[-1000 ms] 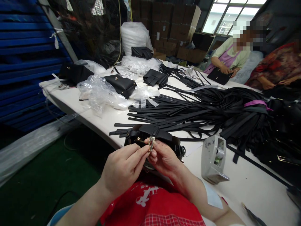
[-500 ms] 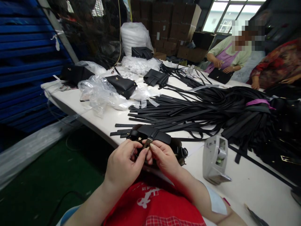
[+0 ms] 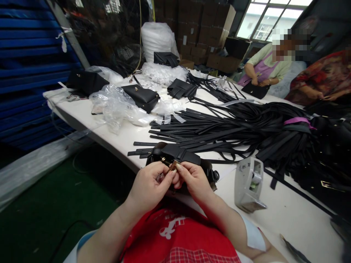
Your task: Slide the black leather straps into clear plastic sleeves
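Note:
A black handbag [image 3: 182,153] lies at the table's near edge, in front of my body. On its flap is a small gold metal clasp [image 3: 174,165]. My left hand [image 3: 153,184] pinches the clasp between thumb and fingers from the left. From the right, my right hand [image 3: 194,180] grips the same piece, its thumb on the upper end. Both hands cover the lower front of the bag. Behind the bag, a heap of long black straps [image 3: 203,128] spreads over the white table.
A tape dispenser [image 3: 248,184] stands right of my hands. A dark pointed tool [image 3: 293,248] lies near the front. Black bags [image 3: 141,96] and crumpled clear plastic [image 3: 116,106] lie at the back left. Across the table, a person in a purple apron [image 3: 263,69] handles a black bag; another person stands beside.
My hands stay on the clasp, with its angle slightly changed. The view has shifted a little. Across the table, the co-workers' hands have moved.

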The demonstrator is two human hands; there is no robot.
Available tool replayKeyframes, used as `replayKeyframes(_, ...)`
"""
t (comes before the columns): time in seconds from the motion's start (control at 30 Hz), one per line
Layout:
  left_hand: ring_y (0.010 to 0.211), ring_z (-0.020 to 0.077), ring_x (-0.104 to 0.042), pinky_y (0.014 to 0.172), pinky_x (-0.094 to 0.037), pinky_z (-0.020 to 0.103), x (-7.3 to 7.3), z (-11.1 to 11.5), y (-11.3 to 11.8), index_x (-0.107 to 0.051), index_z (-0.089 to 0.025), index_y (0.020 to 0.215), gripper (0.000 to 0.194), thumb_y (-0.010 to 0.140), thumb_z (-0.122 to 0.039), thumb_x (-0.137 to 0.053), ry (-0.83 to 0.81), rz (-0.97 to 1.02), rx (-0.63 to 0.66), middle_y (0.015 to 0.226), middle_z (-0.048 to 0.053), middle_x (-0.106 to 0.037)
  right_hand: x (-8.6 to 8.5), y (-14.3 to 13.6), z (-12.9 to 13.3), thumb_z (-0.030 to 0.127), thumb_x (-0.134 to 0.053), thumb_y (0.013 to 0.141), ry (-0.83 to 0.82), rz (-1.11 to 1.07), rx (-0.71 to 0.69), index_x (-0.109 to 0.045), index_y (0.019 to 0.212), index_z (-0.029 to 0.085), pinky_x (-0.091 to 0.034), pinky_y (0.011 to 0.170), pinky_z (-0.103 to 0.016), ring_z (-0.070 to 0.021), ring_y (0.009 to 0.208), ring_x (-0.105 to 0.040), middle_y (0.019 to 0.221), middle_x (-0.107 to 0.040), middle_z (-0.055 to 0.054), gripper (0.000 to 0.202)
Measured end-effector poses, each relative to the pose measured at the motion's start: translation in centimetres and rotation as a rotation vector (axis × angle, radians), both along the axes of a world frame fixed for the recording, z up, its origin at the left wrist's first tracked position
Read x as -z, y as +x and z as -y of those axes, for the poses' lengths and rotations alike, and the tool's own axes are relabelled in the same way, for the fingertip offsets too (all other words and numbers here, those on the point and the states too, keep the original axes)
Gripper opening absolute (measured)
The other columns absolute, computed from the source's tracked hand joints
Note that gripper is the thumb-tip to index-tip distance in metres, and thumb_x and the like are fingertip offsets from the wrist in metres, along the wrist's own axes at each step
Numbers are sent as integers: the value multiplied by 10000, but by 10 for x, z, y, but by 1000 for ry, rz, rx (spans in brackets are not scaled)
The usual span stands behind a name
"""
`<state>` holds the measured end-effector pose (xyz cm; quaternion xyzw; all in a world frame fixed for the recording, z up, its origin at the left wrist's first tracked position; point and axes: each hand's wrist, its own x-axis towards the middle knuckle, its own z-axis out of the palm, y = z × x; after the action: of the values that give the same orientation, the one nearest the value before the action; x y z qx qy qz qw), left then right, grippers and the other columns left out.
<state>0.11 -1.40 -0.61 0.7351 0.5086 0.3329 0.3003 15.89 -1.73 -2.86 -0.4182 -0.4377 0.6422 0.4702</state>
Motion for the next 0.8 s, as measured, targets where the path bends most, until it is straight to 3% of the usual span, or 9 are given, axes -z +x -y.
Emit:
replayKeyframes(0.13, 729, 148, -594, 696, -427, 260, -3, -6, -2, -651, -171, 769, 230, 908, -293, -514, 106, 29, -80, 753, 22, -649, 1, 2, 3, 463, -615, 847, 41, 132, 12, -599, 784, 147, -473, 490, -176, -72, 478, -547, 606, -631, 6, 323)
replayKeyframes(0.27, 762, 162, -635, 717, -468, 257, -5, -16, -2, -682, -176, 867, 235, 898, -355, -532, -63, 162, -97, 813, 30, -697, 6, 3, 7, 380, -539, 908, 138, 300, -26, -620, 839, 152, -486, 533, -188, -91, 544, -579, 646, -643, -6, 252)
replayKeyframes(0.43, 651, 147, -616, 624, -464, 236, -9, -21, 0, -682, -181, 783, 200, 789, -379, -659, -211, 160, -105, 723, 6, -694, 8, 3, 8, 328, -503, 925, 187, 374, -27, -620, 842, 160, -483, 540, -195, -109, 570, -602, 661, -652, -11, 220)
replayKeyframes(0.8, 523, 124, -534, 491, -399, 215, -16, -32, -8, -690, -168, 694, 231, 717, -398, -695, -344, 159, -47, 615, 5, -669, 5, 5, 7, 276, -482, 936, 324, 526, -43, -626, 832, 172, -451, 552, -163, -92, 567, -618, 672, -674, -1, 206)
